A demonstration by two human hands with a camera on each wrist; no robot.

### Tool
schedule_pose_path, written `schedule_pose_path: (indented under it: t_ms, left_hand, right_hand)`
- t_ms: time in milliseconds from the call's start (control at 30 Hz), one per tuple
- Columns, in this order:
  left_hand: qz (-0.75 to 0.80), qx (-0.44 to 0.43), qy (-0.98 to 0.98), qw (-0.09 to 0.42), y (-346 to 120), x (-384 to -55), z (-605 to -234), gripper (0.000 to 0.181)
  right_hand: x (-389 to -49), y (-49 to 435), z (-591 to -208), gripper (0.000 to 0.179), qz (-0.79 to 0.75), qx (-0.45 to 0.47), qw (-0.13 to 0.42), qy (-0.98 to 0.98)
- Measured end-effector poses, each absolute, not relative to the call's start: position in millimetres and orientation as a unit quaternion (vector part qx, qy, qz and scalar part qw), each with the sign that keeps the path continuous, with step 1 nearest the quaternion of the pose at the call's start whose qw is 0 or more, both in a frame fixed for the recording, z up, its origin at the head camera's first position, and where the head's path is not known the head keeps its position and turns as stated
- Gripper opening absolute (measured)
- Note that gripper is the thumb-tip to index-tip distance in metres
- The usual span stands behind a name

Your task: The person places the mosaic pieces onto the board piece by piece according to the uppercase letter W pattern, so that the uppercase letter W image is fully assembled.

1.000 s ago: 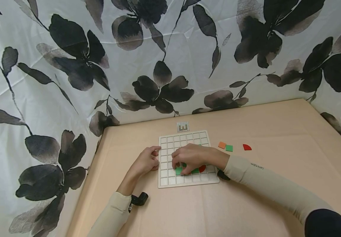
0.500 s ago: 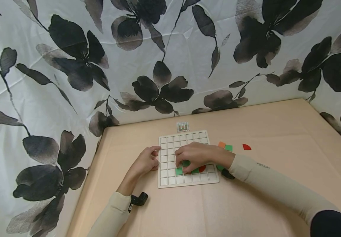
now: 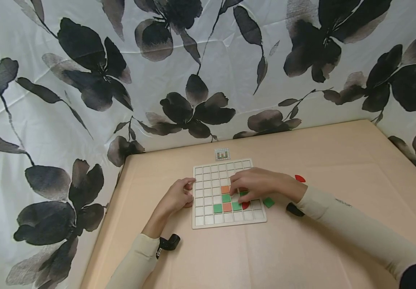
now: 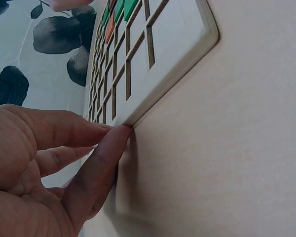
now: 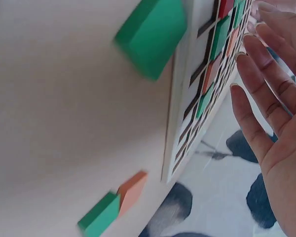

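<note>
The person's left hand [image 3: 177,196] pinches the left edge of the board [image 3: 198,221] between thumb and forefinger, the other fingers bent beside it. The board lies flat on the table [image 3: 302,245]. Over its right half hangs the right hand [image 3: 253,182], palm down, its fingers loosely spread; I see nothing gripped there, though I can't tell whether the fingertips touch the squares beneath.

Along one row near the bottom sit a green tile [image 3: 217,208], an orange tile [image 3: 227,207], a second green one and a red piece [image 3: 245,205]. Above the orange tile come another green, then another orange; one more green shows under the right fingers. A loose green tile [image 3: 268,202] lies just beside the board's right edge. A green and an orange [image 5: 132,192] lie together beyond it, and a rounded red piece rests further right. Behind the board is a small card [image 3: 222,154], then a flowered cloth [image 3: 229,60].
</note>
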State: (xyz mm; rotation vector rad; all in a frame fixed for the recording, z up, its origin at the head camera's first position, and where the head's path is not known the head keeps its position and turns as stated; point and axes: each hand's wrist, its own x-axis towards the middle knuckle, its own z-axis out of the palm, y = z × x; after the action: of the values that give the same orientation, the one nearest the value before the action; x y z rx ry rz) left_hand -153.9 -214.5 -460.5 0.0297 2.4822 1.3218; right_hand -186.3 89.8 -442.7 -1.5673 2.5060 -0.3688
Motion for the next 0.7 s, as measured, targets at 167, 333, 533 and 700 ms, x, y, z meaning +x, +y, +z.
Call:
schedule_pose_path:
  t_ms: [167, 333, 533, 700]
  left_hand:
    - [0.469, 0.009, 0.868, 0.165, -214.9, -154.0, -459.8, 0.069]
    - [0.471, 0.009, 0.866, 0.166, -214.9, -154.6, -460.6, 0.070]
    - [0.468, 0.011, 0.868, 0.167, -215.1, -154.3, -460.9, 0.069]
    - [0.469, 0.014, 0.867, 0.167, -215.9, -153.2, -460.7, 0.069]
  right_hand:
    - [-188.1, 107.0, -440.1, 0.020, -0.121, -0.507, 0.070, 0.850]
    - [-189.8, 123.9, -437.4, 0.020, -0.132, -0.478, 0.080, 0.864]
    - [-190.0, 144.6, -438.1, 0.022, -0.133, -0.454, 0.068, 0.878]
    - [-190.3, 160.6, -439.5, 0.019, -0.142, -0.440, 0.063, 0.884]
